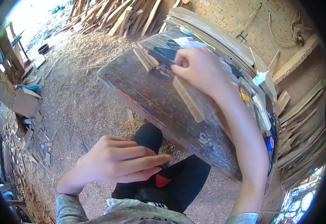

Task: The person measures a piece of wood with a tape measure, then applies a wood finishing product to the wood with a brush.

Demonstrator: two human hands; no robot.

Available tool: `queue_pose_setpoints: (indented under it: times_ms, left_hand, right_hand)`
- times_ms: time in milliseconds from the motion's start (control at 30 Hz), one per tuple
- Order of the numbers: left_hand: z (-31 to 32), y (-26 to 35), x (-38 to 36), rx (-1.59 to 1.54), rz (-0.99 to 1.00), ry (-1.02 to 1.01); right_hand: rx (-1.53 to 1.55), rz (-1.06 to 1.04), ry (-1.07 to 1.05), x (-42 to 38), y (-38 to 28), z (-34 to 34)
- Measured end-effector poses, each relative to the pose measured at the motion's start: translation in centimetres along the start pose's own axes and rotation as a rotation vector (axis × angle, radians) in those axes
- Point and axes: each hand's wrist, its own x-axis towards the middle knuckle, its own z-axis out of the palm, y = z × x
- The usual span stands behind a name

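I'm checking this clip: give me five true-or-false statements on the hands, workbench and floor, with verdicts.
1. The right hand is over the workbench. True.
2. The left hand lies flat on the workbench. False: it is off the bench, above the person's legs.
3. A wooden block is on the workbench. True.
4. The floor is free of wood shavings. False: shavings are strewn across it.
5. Both forearms are bare. True.

Long wood scraps (114, 16) heaped at far side of shaving-strewn floor (77, 89). Dark bowl (43, 48) at left; nearer, brown box (25, 102) with blue plastic (34, 88) by its top. Rope (298, 35) hung on brick wall (228, 16). Wood strips (305, 115) piled along right.
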Motion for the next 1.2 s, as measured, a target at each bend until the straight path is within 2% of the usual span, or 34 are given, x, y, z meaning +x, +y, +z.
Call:
queue_pose_setpoints:
  times_ms: [33, 67, 167, 200, 267, 367, 433, 500, 533, 633, 733, 833, 933, 1033, 1067, 1100, 1133, 1167, 1200]
  left_hand:
    - [-0.3, -0.7, -0.2, -0.012, -0.017, 0.009]
    - [-0.5, -1.3, -0.3, -0.026, -0.033, 0.017]
    - [-1.6, -3.4, 0.4, -0.005, -0.135, 0.063]
    - [-1.2, -4.5, 0.9, -0.031, -0.112, 0.169]
    - [-1.6, -6.8, 1.9, -0.076, -0.145, 0.202]
    - [-3.5, -10.5, 5.3, 0.104, -0.172, 0.208]
    - [-4.6, -12.2, 9.1, 0.09, -0.386, 0.173]
    - [-4.0, -16.5, 11.8, 0.248, -0.341, 0.135]
    - [-3.8, -17.4, 13.2, 0.261, -0.341, 0.082]
    - [-1.4, -21.4, 16.7, 0.276, -0.349, -0.145]
    - [0.0, -23.1, 18.0, 0.346, -0.288, -0.29]
    - [0.8, -23.8, 18.6, 0.357, -0.294, -0.317]
    - [0.1, -23.5, 18.2, 0.209, -0.304, -0.174]
    - [-0.9, -22.3, 17.8, 0.056, -0.404, 0.035]
    - [-1.6, -21.2, 17.5, 0.038, -0.545, 0.066]
    - [-1.5, -22.5, 16.8, 0.07, -0.432, 0.222]
    - [-1.9, -23.1, 16.1, 0.01, -0.456, 0.273]
    - [-2.9, -22.0, 15.2, -0.068, -0.471, 0.241]
    - [-3.1, -20.3, 14.1, -0.196, -0.417, 0.321]
  right_hand:
    - [0.031, 0.05, -0.036, 0.3, 0.2, -0.5]
    - [0.053, 0.026, 0.035, 0.2, 0.6, -0.9]
    - [0.102, 0.201, 0.02, -0.4, 1.1, -3.8]
    - [0.067, 0.216, 0.041, -0.8, 1.8, -4.3]
    - [-0.004, 0.246, 0.087, -1.8, 3.0, -5.4]
    - [-0.088, 0.288, 0.08, -3.1, 3.9, -5.6]
    - [-0.08, 0.287, 0.017, -3.8, 4.2, -4.9]
    - [-0.075, 0.252, -0.071, -4.5, 3.8, -4.4]
    - [-0.086, 0.197, -0.096, -4.8, 3.8, -4.3]
    - [-0.121, 0.234, -0.119, -5.4, 2.3, -4.5]
    - [-0.046, 0.265, -0.096, -5.8, 2.3, -4.6]
    - [-0.047, 0.274, -0.086, -6.3, 2.7, -4.7]
    - [-0.051, 0.307, -0.07, -6.5, 3.4, -4.4]
    - [-0.018, 0.33, -0.044, -6.4, 4.3, -4.0]
    - [-0.007, 0.336, -0.037, -6.4, 4.7, -3.9]
    - [0.011, 0.295, -0.018, -6.5, 5.3, -3.8]
    - [0.016, 0.266, 0.005, -6.7, 5.8, -3.5]
    - [0.014, 0.24, 0.033, -6.9, 6.2, -3.5]
    - [0.004, 0.193, 0.039, -6.8, 6.4, -3.9]
